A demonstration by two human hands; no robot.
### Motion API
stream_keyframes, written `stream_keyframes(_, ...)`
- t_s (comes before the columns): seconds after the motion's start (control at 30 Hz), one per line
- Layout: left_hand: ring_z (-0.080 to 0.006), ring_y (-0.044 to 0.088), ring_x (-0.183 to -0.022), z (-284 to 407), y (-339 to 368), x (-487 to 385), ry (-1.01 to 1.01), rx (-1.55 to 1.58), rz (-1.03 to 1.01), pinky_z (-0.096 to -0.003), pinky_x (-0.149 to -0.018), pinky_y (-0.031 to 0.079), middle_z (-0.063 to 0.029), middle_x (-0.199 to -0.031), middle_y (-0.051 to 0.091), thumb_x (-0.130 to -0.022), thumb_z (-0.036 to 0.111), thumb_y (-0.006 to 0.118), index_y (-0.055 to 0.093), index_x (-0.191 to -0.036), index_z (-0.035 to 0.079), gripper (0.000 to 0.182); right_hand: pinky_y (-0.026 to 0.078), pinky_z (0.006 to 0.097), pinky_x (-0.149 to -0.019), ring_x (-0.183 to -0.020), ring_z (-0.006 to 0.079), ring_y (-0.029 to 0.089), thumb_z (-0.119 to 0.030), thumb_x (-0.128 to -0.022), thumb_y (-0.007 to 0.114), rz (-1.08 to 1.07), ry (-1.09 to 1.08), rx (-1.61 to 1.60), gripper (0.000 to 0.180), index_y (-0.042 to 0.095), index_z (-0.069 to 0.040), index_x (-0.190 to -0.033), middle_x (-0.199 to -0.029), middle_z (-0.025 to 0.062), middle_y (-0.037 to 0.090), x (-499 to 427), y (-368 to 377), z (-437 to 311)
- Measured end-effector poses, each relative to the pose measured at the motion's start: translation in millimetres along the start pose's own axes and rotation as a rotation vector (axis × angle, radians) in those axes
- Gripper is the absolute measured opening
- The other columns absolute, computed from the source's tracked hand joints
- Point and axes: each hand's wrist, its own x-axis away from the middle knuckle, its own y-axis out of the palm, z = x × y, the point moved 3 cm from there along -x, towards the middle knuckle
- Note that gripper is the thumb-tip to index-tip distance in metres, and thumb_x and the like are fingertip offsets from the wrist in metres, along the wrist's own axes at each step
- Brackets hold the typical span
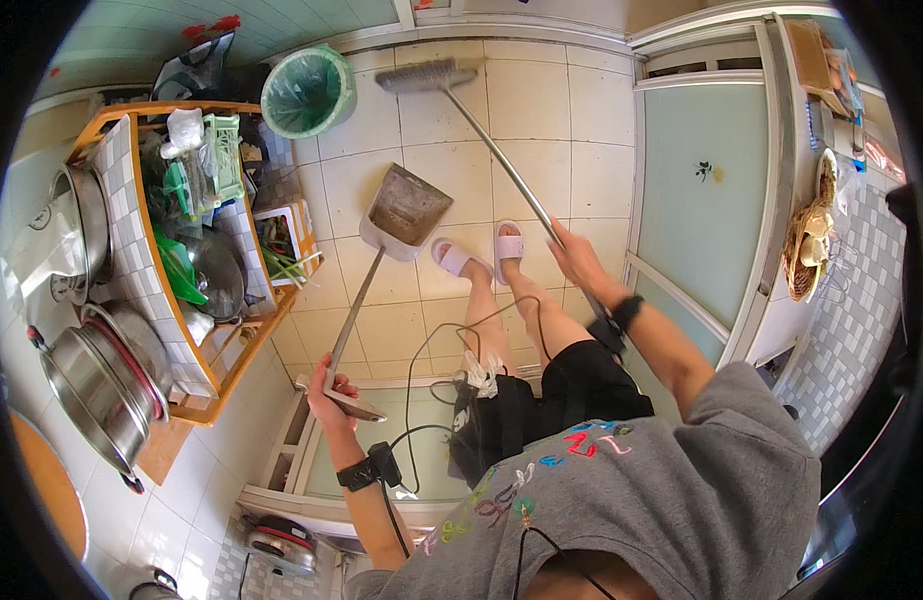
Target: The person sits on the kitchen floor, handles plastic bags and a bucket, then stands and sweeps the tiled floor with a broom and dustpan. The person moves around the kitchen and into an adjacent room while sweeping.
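Note:
My left hand (332, 397) grips the upper end of the handle of a long-handled dustpan (407, 206). The pan rests on the tiled floor, its open side facing away from me, with dark grime across its inner surface. In my right hand (579, 259) is the metal pole of a broom (506, 165). The grey broom head (425, 76) is at the far part of the floor, slightly blurred, to the right of a green bin (309, 91) lined with a plastic bag. Broom head and dustpan are apart.
At left stands a tiled shelf unit (229, 367) with wooden edging, holding bags and a dark pan, with steel pots (101, 390) on top. A frosted-panel cabinet (701, 195) bounds the right. My slippered feet (509, 247) are beside the dustpan. A cable (410, 390) hangs before my legs.

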Motion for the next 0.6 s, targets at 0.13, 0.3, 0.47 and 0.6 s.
stream_keyframes(0.13, -0.0121, 0.045, -0.045, 0, 0, 0, -0.015, 0.022, 0.012, -0.0245, -0.041, 0.037, -0.0015, -0.059, 0.049, -0.083, 0.033, 0.048, 0.055, -0.117, 0.009, 0.042, 0.047, 0.0498, -0.064, -0.072, 0.0440, 0.058, -0.019, -0.088, 0.049, -0.077, 0.054, 0.010, 0.039, 0.039, -0.008, -0.124, -0.075, 0.0248, 0.060, -104, 33, -32)
stream_keyframes(0.3, -0.0122, 0.049, -0.043, 0, -4, -3, -0.012, -0.002, 0.019, -0.0246, -0.038, 0.039, -0.0018, -0.060, 0.053, -0.085, 0.033, 0.046, 0.055, -0.117, 0.009, 0.041, 0.047, 0.0512, -0.064, -0.075, 0.0431, 0.059, -0.016, -0.086, 0.049, -0.158, 0.065, 0.242, 0.029, 0.040, -0.008, -0.112, -0.076, 0.0227, 0.061, -62, 28, 0)
stream_keyframes(0.47, -0.0120, 0.047, -0.043, -1, -2, -5, -0.002, 0.038, -0.011, -0.0238, -0.039, 0.037, -0.0020, -0.059, 0.053, -0.085, 0.032, 0.045, 0.056, -0.116, 0.008, 0.041, 0.047, 0.0472, -0.067, -0.075, 0.0429, 0.056, -0.017, -0.087, 0.050, -0.078, -0.050, 0.154, 0.037, 0.047, -0.007, -0.122, -0.079, 0.0188, 0.062, 25, -56, 46)
stream_keyframes(0.6, -0.0117, 0.046, -0.043, 1, 1, -2, 0.010, -0.011, 0.007, -0.0238, -0.039, 0.036, -0.0009, -0.057, 0.051, -0.085, 0.031, 0.045, 0.056, -0.116, 0.008, 0.041, 0.046, 0.0405, -0.049, -0.053, 0.0319, 0.055, -0.020, -0.090, 0.047, 0.046, 0.184, -0.017, 0.032, 0.048, -0.007, -0.119, -0.065, 0.0150, 0.058, 81, -99, 52)
